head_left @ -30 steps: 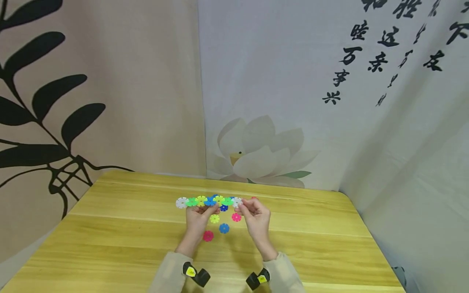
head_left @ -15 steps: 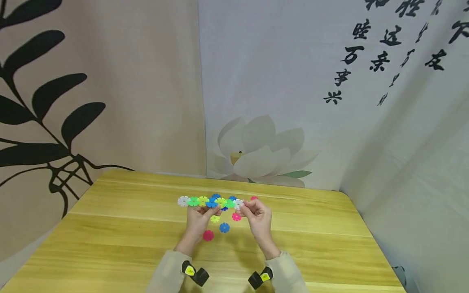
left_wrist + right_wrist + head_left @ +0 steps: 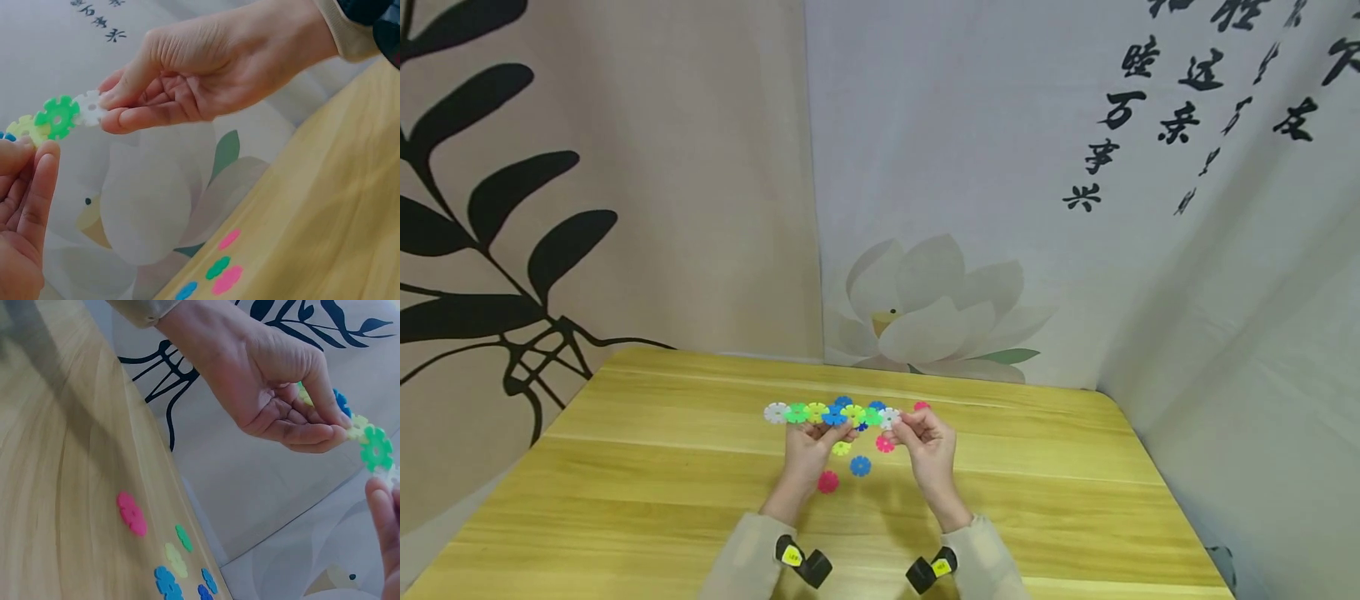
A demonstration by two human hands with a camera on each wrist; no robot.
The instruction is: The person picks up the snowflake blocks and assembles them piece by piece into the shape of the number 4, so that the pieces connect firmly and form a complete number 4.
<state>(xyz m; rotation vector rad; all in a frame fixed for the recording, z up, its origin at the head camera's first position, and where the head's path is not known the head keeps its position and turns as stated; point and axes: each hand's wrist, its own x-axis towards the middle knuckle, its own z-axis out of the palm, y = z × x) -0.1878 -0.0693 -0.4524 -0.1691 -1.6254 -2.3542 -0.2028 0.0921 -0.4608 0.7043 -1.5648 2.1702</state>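
Head view: the left hand (image 3: 807, 457) pinches a chain of plastic discs (image 3: 834, 415) near its middle, thumb against finger, while the right hand (image 3: 932, 446) pinches the white disc (image 3: 890, 418) at one end. The chain is held above the table (image 3: 662, 467), its other end reaching out past the left hand. Loose on the table, a pink disc (image 3: 828, 482) lies beside the left wrist and a blue disc (image 3: 861, 466) between the hands.
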